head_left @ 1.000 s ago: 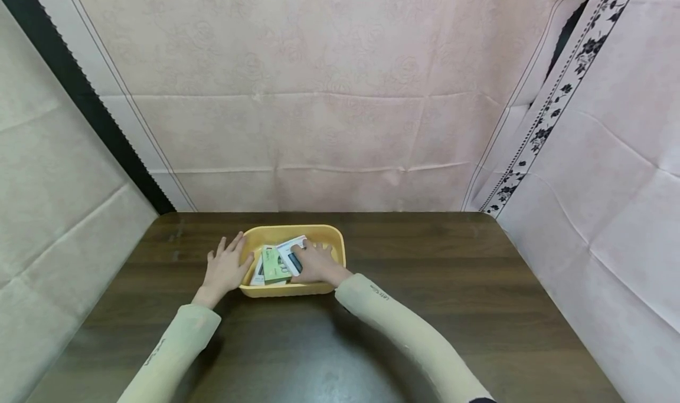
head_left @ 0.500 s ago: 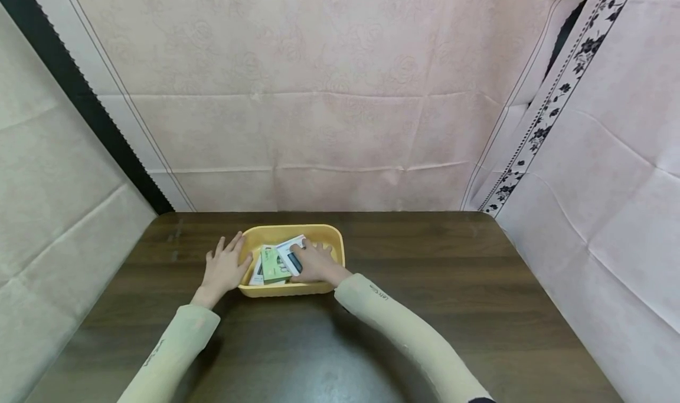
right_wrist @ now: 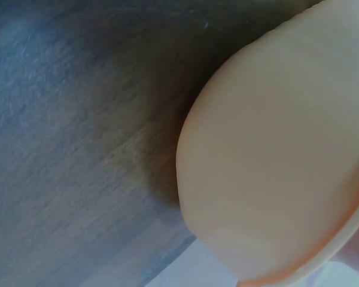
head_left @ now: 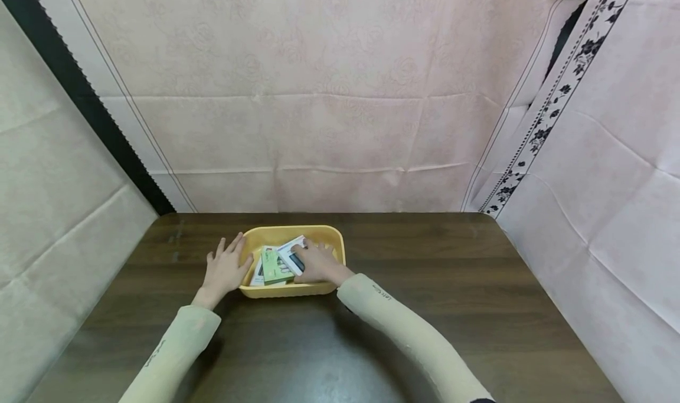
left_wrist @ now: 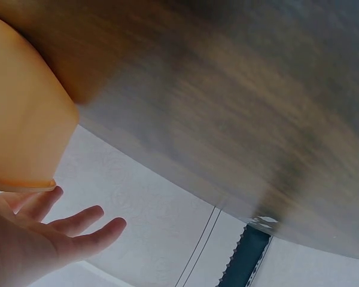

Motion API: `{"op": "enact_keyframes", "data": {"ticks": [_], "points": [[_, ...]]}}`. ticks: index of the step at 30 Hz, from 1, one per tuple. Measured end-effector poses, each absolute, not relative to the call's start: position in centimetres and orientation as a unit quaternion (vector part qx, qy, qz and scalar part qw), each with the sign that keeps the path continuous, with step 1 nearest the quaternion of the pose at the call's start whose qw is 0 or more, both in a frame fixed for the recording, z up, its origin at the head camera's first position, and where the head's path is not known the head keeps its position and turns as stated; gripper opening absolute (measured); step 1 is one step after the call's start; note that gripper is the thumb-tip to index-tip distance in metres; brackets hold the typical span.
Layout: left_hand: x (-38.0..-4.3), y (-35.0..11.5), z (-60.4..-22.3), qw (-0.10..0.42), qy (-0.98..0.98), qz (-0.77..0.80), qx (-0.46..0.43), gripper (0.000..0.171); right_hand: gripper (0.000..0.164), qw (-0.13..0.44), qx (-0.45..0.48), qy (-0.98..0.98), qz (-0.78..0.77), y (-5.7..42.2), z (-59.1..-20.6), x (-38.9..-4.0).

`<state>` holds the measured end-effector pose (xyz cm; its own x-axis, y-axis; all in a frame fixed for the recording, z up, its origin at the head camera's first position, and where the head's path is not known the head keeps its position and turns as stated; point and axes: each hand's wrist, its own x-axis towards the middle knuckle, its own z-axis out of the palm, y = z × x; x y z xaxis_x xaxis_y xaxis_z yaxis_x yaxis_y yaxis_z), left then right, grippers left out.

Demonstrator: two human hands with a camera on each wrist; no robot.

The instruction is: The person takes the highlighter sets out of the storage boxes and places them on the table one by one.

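Note:
A yellow plastic basket stands near the far edge of the table. Inside it lie a green box and a white box printed with a dark patch, leaning over the green one; another white piece shows at the left. My left hand rests at the basket's left rim with fingers spread. Reaching in over the right side, my right hand holds the leaning white box, index finger at its upper edge and thumb by its lower corner. Part of that box is hidden under the hand.
The dark wood table runs toward me on all sides of the basket. Pale cloth hangs behind it, with more cloth at the left and right. In the right wrist view the basket's outer wall fills much of the picture.
My right hand has shifted very slightly to the right, and the lower ends of the leaning white box and the green box have moved a little with it. The left hand stays put.

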<state>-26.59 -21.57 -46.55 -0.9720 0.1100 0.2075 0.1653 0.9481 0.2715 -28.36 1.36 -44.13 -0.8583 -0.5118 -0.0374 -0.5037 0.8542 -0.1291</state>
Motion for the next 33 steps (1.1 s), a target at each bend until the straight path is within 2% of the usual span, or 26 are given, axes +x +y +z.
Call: {"op": "enact_keyframes", "data": {"ticks": [9,33], "points": [[-26.64,-21.55,-46.58,0.094,-0.984,-0.139,-0.065,0.055,0.070,0.052,-0.273,0.958,-0.075,1.69,-44.26,-28.80],[-26.57,-21.36,-46.56,0.096,-0.983,-0.143,-0.068,0.056,0.060,0.015,-0.275,0.959,-0.068,2.26,-43.98,-28.57]]}}
